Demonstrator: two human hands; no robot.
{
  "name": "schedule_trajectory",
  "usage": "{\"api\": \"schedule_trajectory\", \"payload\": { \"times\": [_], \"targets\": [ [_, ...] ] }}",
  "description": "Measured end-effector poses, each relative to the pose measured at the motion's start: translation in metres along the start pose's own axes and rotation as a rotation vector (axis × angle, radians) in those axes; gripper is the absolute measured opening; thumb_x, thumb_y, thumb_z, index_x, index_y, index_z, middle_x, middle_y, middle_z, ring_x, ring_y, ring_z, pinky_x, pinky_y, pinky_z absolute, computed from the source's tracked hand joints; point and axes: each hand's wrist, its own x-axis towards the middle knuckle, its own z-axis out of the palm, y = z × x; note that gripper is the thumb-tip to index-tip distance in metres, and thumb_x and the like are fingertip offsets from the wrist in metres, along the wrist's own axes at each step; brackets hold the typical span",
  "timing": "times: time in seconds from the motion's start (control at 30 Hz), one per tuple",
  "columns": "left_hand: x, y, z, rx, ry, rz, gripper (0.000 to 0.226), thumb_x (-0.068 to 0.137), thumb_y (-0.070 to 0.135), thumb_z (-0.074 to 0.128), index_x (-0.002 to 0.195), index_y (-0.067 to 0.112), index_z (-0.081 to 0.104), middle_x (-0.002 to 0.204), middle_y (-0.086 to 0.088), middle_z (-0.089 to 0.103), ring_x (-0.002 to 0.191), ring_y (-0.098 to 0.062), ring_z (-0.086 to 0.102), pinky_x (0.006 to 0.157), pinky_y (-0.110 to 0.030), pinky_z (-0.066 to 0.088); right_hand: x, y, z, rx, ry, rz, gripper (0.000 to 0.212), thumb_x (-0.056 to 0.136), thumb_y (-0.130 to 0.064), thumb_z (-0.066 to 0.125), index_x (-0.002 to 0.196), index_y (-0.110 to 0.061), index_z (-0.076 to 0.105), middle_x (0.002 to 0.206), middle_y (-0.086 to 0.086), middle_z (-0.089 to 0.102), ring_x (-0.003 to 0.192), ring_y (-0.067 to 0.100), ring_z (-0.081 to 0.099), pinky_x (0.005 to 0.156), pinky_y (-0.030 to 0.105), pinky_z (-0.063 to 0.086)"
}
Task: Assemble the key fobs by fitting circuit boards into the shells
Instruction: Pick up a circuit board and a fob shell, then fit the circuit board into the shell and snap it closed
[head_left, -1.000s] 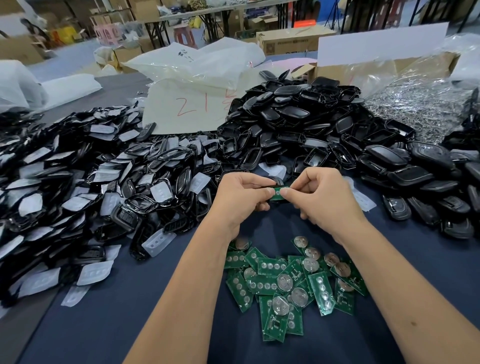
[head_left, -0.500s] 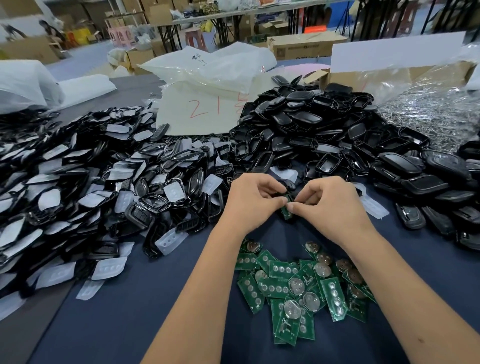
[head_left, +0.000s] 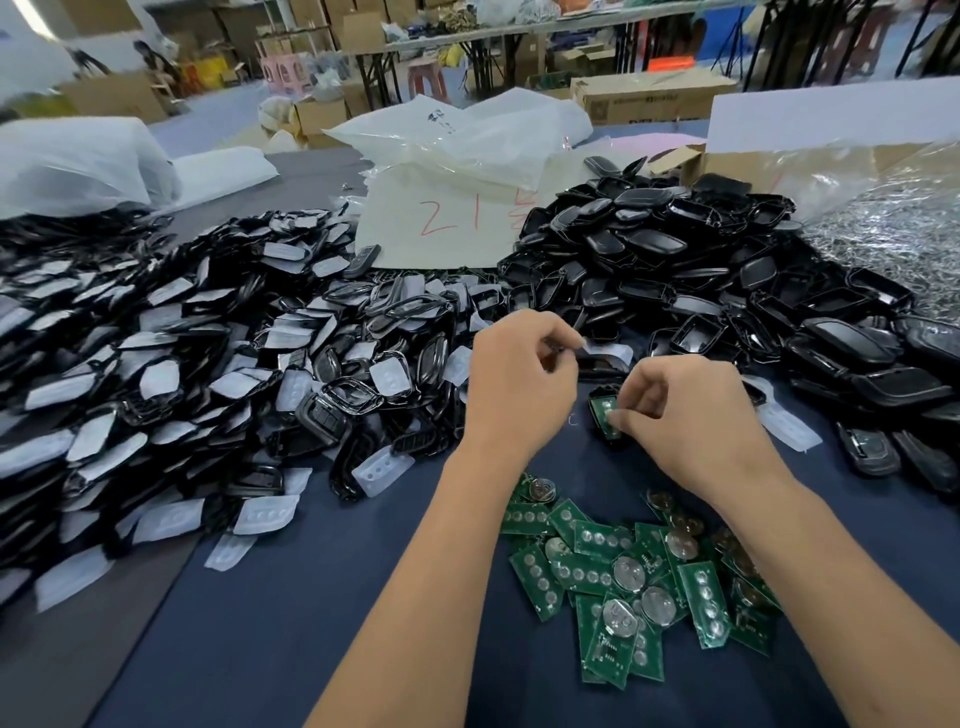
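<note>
A dark blue table cover (head_left: 322, 613) fills the lower half of the frame. Across the left and centre lies a broad heap of black shell frames with white rubber pads (head_left: 171, 374). In the upper right a taller mound of glossy black shell backs (head_left: 675, 260) rises in front of a white sheet with red numerals (head_left: 441, 223). A crinkled bag of small metal parts (head_left: 883, 239) sits at the far right edge.

Lower right of centre, a loose pile of green circuit boards (head_left: 639, 577), many carrying round silver coin cells, rests on the cover between the two forearms.

The left hand (head_left: 519, 379), centre frame, has its fingers curled, pinching a small translucent white piece at its fingertips against a dark part; what that part is I cannot tell.

The right hand (head_left: 685, 410), just right of it and slightly lower, has curled fingers too, its fingertips pressing on a green board seated in a black shell (head_left: 605, 413), which lies on the cover between the two hands, nearer the right one.
</note>
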Motion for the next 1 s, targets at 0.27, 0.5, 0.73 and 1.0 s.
{"api": "schedule_trajectory", "payload": {
  "times": [0.27, 0.5, 0.73, 1.0],
  "targets": [
    [0.007, -0.038, -0.072, 0.214, 0.301, -0.259, 0.019, 0.084, 0.006, 0.065, 0.089, 0.019, 0.077, 0.075, 0.009, 0.069, 0.072, -0.009, 0.064, 0.073, -0.023, 0.052, 0.021, -0.072, 0.028, 0.036, 0.009, -0.293, 0.017, 0.086, -0.02, 0.082, 0.077, -0.025, 0.067, 0.068, -0.014, 0.063, 0.067, 0.007, 0.061, 0.064, 0.028, 0.051],
    [0.017, -0.092, -0.143, 0.555, 0.334, -0.346, 0.026, 0.081, 0.005, 0.059, 0.098, 0.014, 0.076, 0.099, -0.008, 0.072, 0.102, -0.03, 0.062, 0.092, -0.036, 0.048, 0.047, -0.159, 0.081, 0.003, -0.074, -0.522, 0.002, 0.091, -0.021, 0.069, 0.09, -0.02, 0.071, 0.088, -0.004, 0.069, 0.088, 0.02, 0.064, 0.079, 0.036, 0.055],
    [0.055, -0.14, -0.18, 0.866, 0.085, -0.355, 0.05, 0.081, -0.007, 0.061, 0.12, 0.021, 0.073, 0.123, -0.011, 0.063, 0.12, -0.034, 0.051, 0.096, -0.036, 0.046, 0.066, -0.206, 0.119, 0.007, -0.116, -0.562, 0.01, 0.091, -0.014, 0.066, 0.098, -0.016, 0.072, 0.099, 0.004, 0.07, 0.099, 0.025, 0.063, 0.078, 0.035, 0.053],
    [0.064, -0.154, -0.178, 0.915, 0.108, -0.399, 0.029, 0.083, -0.007, 0.058, 0.106, 0.01, 0.064, 0.101, -0.018, 0.068, 0.098, -0.041, 0.065, 0.08, -0.044, 0.053, 0.069, -0.196, 0.128, 0.142, -0.111, -0.53, 0.007, 0.089, -0.013, 0.067, 0.088, -0.016, 0.073, 0.088, -0.002, 0.07, 0.086, 0.018, 0.062, 0.08, 0.037, 0.054]
  ]
}}
